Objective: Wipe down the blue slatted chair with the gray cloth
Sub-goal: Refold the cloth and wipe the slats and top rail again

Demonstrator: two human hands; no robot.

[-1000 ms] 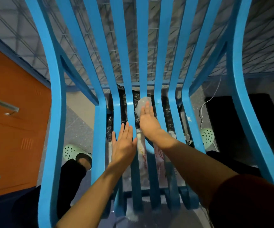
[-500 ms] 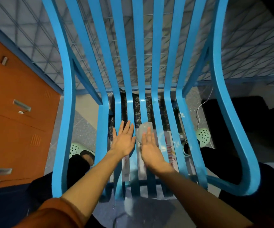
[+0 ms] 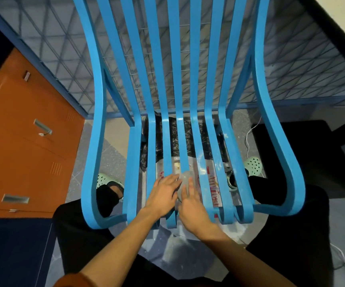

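So the chair fills most of the frame, seen from above. Its backrest slats run up to the top edge and the seat slats curl down at the front, near the lower centre.

The cloth is lower centre, lying on the middle seat slats a bit back from the front curl. It's a small pale gray wad, and only its far end peeks out past the fingertips.

The right hand lies palm down on top of the cloth, fingers straight and fairly close together, pressing it onto the slats rather than pinching it. The left hand is just beside it on the left, also flat on the slats, with its fingers straight and nearly together. Its fingertips touch the cloth's left edge, and the two hands sit side by side, nearly touching.

Through the gaps in the seat you can see a crinkly black bag on the floor, plus a clear plastic sheet with red print nearer the front.

Mint green clogs poke out either side of the seat, one at the left and one at the right. An orange cabinet with metal handles takes up the left side. A blue wire grid spans the top behind the backrest, and a thin white cable trails down at the right.
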